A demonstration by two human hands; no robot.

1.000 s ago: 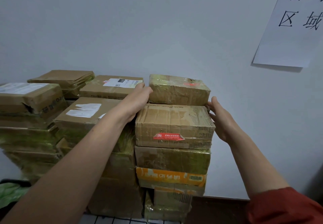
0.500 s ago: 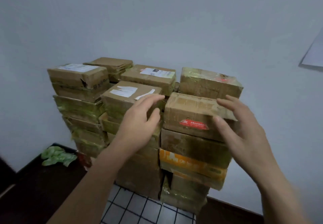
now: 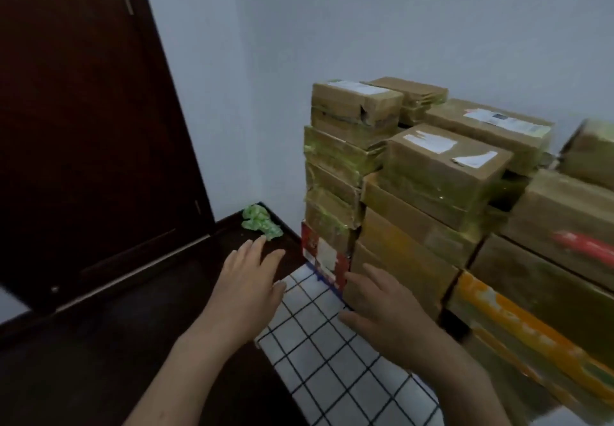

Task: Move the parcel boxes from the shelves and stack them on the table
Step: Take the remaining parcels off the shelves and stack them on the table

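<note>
Several brown parcel boxes (image 3: 445,173) stand stacked in columns against the pale wall, on a table with a white grid-pattern cloth (image 3: 332,359). A red and white box (image 3: 324,257) sits at the bottom of the left column. An orange-striped box (image 3: 518,322) lies low on the right. My left hand (image 3: 247,287) hovers with fingers spread over the table's left edge, holding nothing. My right hand (image 3: 387,312) is beside the lower boxes with fingers extended, empty; whether it touches them I cannot tell.
A dark wooden door (image 3: 83,126) fills the left. A dark floor or ledge (image 3: 99,342) runs below it, with a crumpled green plastic wad (image 3: 260,223) in the corner. The pale wall (image 3: 365,20) rises behind the stacks.
Both hands have left the top box and dropped low, away from the stack's top. The view has swung left, bringing the door into sight and pushing the stacks to the right.
</note>
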